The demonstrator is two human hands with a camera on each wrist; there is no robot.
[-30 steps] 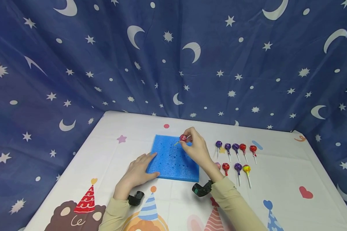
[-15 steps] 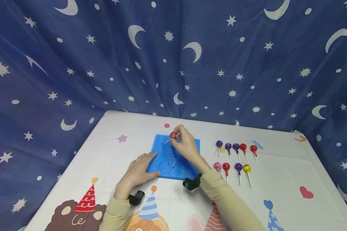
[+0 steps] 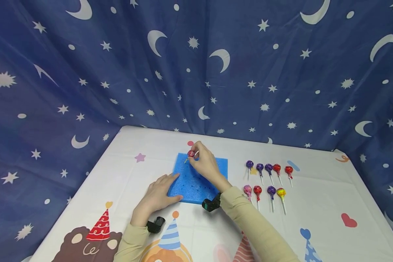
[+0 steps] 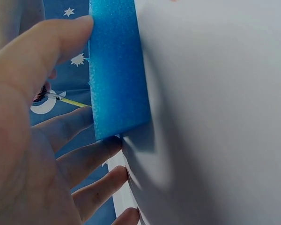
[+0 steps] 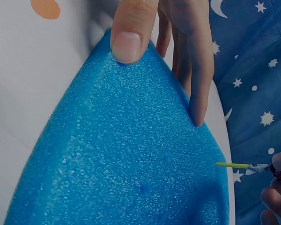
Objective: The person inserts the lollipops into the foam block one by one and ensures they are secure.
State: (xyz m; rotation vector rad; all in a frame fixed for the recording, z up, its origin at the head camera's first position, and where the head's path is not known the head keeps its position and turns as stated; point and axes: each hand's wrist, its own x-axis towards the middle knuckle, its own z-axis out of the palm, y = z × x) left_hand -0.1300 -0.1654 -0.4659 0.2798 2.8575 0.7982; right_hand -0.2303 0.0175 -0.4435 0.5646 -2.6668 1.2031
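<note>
A: Head view first. Where to find the red lollipop (image 3: pixel 191 153)?

B: In the right grip (image 3: pixel 204 163), pinched by the candy end. Look above the far left part of the blue foam (image 3: pixel 196 185), flat on the white counter (image 3: pixel 314 218).

A: And the yellow stick (image 3: pixel 186 160)?

B: Tilted, pointing down and leftward from the right grip, tip toward the foam's far left corner.

A: Left grip (image 3: pixel 158 191)?

B: Unclenched, resting with fingers spread along the foam's near left edge. Farther from the lollipop than the right.

A: Off to the right?

B: Nine more lollipops (image 3: pixel 271 190) in two rows, five behind four.

A: Now the left wrist view?

B: Shows the foam's thick side, thumb against an edge; beyond, the stick, aimed at the foam.

A: Right wrist view?

B: Again the stick, tip overlapping the foam near an edge. Touching or just above? Cannot tell. Probably the relation to watch: slanted stick against flat foam.
</note>
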